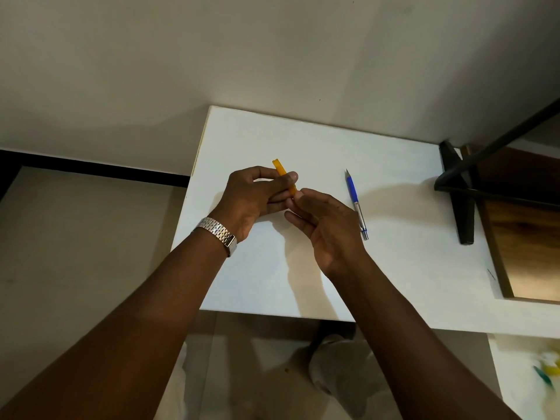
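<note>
Above the white table, my left hand grips a thin orange plastic piece between thumb and fingers; its upper end sticks out past the thumb. A metal watch sits on that wrist. My right hand is just to the right, palm turned up, its fingertips touching the lower end of the orange piece. Whether those fingertips pinch it I cannot tell. A blue and silver pen lies on the table to the right of my right hand, tip pointing away from me.
A black metal stand and a slanting black bar occupy the table's right edge, with a wooden board behind. A plain wall rises beyond the table. Blurred yellow and green objects lie at the lower right. Floor shows on the left.
</note>
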### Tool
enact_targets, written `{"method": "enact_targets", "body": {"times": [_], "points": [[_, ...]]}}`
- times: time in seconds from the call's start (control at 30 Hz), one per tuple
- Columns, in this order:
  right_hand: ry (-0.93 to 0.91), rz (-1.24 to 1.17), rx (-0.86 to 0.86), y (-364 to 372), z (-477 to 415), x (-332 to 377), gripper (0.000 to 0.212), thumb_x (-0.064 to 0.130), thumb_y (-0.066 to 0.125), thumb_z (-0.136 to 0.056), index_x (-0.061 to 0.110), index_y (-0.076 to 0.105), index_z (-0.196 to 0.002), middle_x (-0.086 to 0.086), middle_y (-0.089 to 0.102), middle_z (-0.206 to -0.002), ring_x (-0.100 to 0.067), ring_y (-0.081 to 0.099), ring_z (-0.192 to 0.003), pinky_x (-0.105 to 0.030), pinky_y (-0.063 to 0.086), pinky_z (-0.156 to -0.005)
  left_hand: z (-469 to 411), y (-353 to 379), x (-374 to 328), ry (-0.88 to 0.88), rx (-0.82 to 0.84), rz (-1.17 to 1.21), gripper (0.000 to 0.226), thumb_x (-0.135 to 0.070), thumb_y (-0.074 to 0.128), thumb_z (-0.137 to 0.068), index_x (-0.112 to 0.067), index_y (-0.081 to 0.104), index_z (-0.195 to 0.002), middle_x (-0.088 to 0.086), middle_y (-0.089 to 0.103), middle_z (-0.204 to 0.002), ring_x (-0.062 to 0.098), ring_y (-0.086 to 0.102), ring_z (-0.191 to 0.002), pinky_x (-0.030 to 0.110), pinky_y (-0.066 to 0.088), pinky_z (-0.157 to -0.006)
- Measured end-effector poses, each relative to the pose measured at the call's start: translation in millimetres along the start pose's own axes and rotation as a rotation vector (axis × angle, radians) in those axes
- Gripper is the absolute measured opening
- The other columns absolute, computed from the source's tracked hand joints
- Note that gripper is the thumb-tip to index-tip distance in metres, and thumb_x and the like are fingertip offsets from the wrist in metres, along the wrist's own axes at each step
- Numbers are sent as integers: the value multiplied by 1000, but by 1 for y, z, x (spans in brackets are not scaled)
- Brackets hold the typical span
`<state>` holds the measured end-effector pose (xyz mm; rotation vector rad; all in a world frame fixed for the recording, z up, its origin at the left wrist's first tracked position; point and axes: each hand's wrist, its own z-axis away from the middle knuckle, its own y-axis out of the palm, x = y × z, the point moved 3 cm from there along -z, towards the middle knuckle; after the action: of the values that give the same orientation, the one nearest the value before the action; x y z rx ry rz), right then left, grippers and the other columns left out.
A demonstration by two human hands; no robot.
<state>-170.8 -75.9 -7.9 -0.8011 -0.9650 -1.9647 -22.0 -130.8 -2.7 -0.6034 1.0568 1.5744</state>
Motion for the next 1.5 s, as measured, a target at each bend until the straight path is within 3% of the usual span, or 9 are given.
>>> {"method": "enact_targets", "body": {"times": [0.3,0.5,0.63,0.8,0.97,1.1,1.23,1.5], "points": [[0,115,18,-2,-1,5,13,-5,76,-89,3,78,-100,-14,83,-88,-31,83,-85,-38,68,-79,0,-1,-1,20,0,-83,39,-14,87,-82,2,71,-114,18,82,-96,26,81,-80,32,65,-69],[9,146,38,-5,-2,9,11,-6,75,-89,2,76,-97,-15,83,-86,-34,82,-85,-43,68,-83,-2,-2,0,16,1,-119,41,-16,87,-81,1,71,-115,22,81,-98,30,80,-83,39,66,-79],[39,154,66,-6,-2,15,15,-8,73,-88,6,80,-84,-16,83,-86,-35,83,-84,-42,68,-79,-2,-1,3,5,27,-140,38,-17,87,-81,-1,73,-113,19,81,-99,31,80,-88,40,66,-82],[17,160,38,-8,-1,13,11,-5,76,-89,3,77,-97,-18,82,-91,-35,82,-88,-43,68,-82,-4,0,5,-13,61,-136,36,-18,87,-82,-2,74,-111,16,82,-97,27,81,-83,33,66,-75],[-34,323,49,-6,-2,11,10,-2,78,-88,8,79,-87,-17,82,-84,-33,83,-80,-37,68,-72,-4,-5,8,51,47,-330,21,-28,88,-81,-13,83,-94,9,83,-85,20,81,-80,27,62,-66],[-12,345,45,-6,-4,2,9,-2,76,-87,6,79,-84,-19,81,-82,-31,82,-75,-34,65,-65,-3,-6,10,138,-5,-529,22,-34,88,-79,-13,84,-83,13,81,-78,31,80,-76,41,62,-73],[19,357,47,-6,-5,-9,7,0,77,-87,5,79,-83,-21,82,-83,-33,82,-77,-38,66,-69,-1,-7,9,198,-90,-702,25,-32,89,-77,-10,81,-71,11,77,-62,17,69,-48,33,63,-54],[15,406,8,-5,-5,-17,11,-2,84,-83,8,78,-83,-19,83,-86,-33,83,-82,-39,68,-76,-3,-14,13,212,-140,-838,35,-41,89,-75,-10,77,-63,9,74,-54,29,76,-56,47,67,-61]]}}
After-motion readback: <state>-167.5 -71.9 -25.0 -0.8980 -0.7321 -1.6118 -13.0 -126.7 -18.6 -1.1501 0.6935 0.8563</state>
